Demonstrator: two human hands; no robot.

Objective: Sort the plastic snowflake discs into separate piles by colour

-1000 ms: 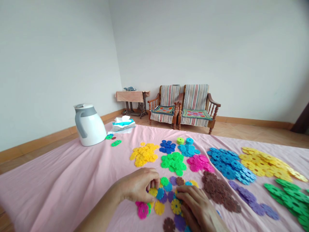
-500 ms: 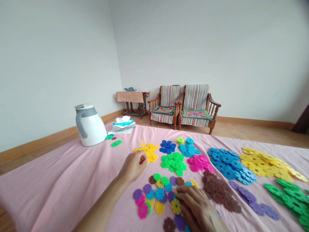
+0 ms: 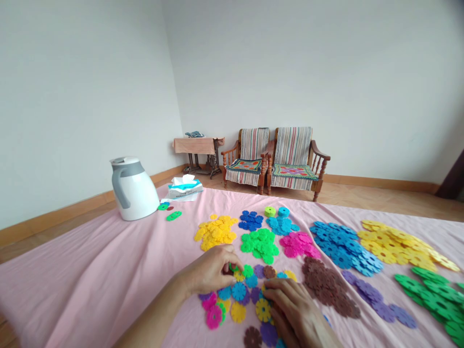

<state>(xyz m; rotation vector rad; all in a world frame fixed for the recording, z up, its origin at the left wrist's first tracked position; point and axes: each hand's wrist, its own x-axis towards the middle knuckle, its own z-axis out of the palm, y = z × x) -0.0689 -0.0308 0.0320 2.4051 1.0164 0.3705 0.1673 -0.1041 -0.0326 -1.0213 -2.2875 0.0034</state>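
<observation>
My left hand (image 3: 215, 270) is over the far left of a mixed group of flower-shaped plastic discs, its thumb and forefinger closed around a green disc (image 3: 232, 267) that is partly hidden. Resting low over the right side of the same group, my right hand (image 3: 299, 309) has its fingers stretched out beside a yellow disc (image 3: 263, 310). It covers some discs, and its thumb side is partly hidden. Between my hands lie a blue disc (image 3: 239, 291) and several purple, yellow and brown ones. A pink disc (image 3: 214, 316) is below my left wrist.
Piles sorted by colour lie beyond: yellow (image 3: 216, 232), bright green (image 3: 260, 243), pink (image 3: 299, 244), brown (image 3: 328, 287) and large blue (image 3: 342, 246). A white jug (image 3: 139, 195) and tissue box (image 3: 185, 188) stand at the left on the pink cloth (image 3: 90, 280). Two chairs (image 3: 293, 150) are behind.
My left hand has moved from beside the yellow pile toward me and right, down to the green disc in the mixed group. My right hand stays almost where it was.
</observation>
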